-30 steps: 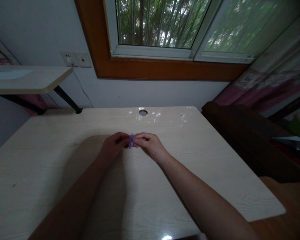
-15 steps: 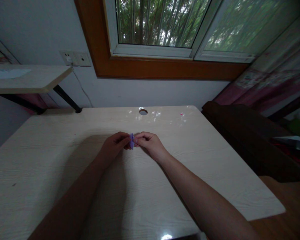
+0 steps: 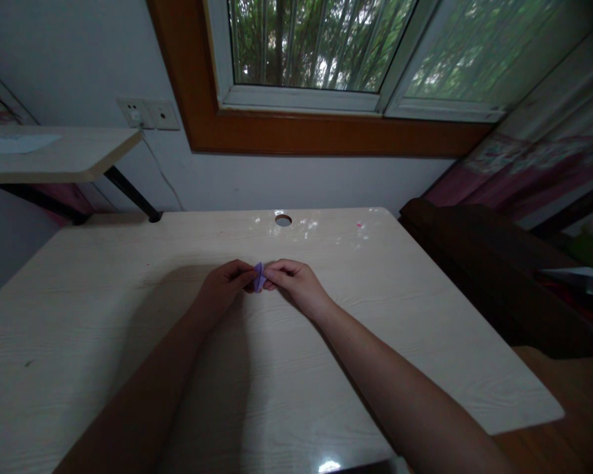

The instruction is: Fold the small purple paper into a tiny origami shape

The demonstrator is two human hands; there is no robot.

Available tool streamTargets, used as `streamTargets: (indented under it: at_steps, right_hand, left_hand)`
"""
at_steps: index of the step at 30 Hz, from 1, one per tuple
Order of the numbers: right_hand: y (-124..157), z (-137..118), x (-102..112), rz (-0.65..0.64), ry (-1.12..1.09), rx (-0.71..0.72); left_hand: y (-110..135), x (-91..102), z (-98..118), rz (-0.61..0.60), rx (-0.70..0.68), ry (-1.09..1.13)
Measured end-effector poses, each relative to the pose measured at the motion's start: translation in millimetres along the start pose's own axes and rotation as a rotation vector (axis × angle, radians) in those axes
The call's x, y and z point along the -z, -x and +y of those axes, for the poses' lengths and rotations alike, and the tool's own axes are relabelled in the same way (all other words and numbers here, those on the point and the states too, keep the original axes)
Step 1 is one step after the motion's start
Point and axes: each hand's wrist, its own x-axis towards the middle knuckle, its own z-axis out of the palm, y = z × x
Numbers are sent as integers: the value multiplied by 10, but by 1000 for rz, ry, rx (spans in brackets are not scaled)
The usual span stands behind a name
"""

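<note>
A small folded piece of purple paper (image 3: 259, 276) is held just above the middle of a light wooden desk (image 3: 103, 316). My left hand (image 3: 223, 288) pinches it from the left, fingers closed. My right hand (image 3: 295, 283) pinches it from the right, fingers curled and closed. Most of the paper is hidden between the fingertips. Both forearms reach in from the bottom edge.
A round cable hole (image 3: 283, 220) sits near the desk's far edge. A side shelf (image 3: 64, 155) juts out at the left, under wall sockets (image 3: 148, 115). A window (image 3: 326, 46) is ahead. Dark furniture (image 3: 484, 263) and a curtain (image 3: 538, 151) stand at the right.
The hands stay together on the purple paper, with only slight shifts of the fingers and the paper.
</note>
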Motion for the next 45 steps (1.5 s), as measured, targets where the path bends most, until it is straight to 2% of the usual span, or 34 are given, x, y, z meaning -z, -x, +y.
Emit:
streamTargets:
  at_steps: [7, 14, 25, 34, 40, 45]
  right_hand:
    - [13, 8, -9, 20, 3, 4]
    - [17, 15, -16, 37, 2, 10]
    - [7, 28, 9, 13, 22, 43]
    - [0, 38, 8, -10, 18, 37]
    - [8, 32, -12, -41, -51, 23]
    - [8, 14, -12, -57, -36, 20]
  left_hand:
    - [-11, 2, -45, -4, -3, -1]
    - [10, 3, -28, -60, -26, 63]
    - [10, 2, -42, -105, -1, 105]
    - [-16, -23, -44, -79, -4, 143]
    - [-45, -23, -120, -78, -65, 208]
    - [-5, 7, -83, -101, -74, 139]
